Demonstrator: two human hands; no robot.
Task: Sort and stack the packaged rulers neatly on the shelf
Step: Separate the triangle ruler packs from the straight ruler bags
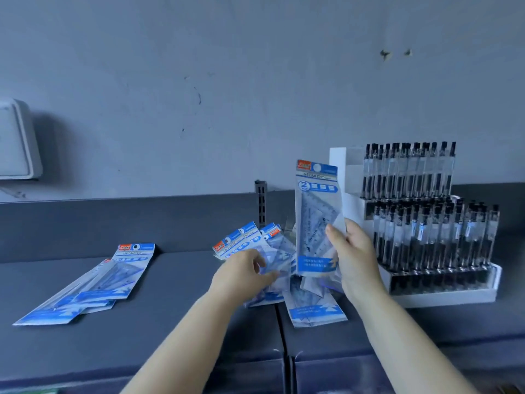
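1. Spanning the lower view, the grey shelf (176, 331) carries everything; a wall (255, 81) rises behind it.
2. Filling the 3 o'clock side, a white pen rack (420, 223) stands on the shelf, just beside the right hand.
3. Lying at 8 o'clock, well apart from the rest, a small stack (93, 282) of packaged rulers is already laid out, roughly aligned but fanned a little.
4. Near centre, a loose pile (309, 302) of ruler packs lies jumbled, overlapping at odd angles.
5. One pack (316, 220) is held upright above that pile, header at 12 o'clock.
6. The right hand (355, 257) grips this pack at its lower right edge, thumb across the front.
7. The left hand (244, 273) reaches into the pile, fingers curled round the lower part of another pack.

Judged step: sorting is midway, with packs being gathered from the pile. The next move likely calls for squaring the held packs together, header ends matching, then carrying them toward 8 o'clock and setting them flush on the stack without the slippery sleeves sliding.
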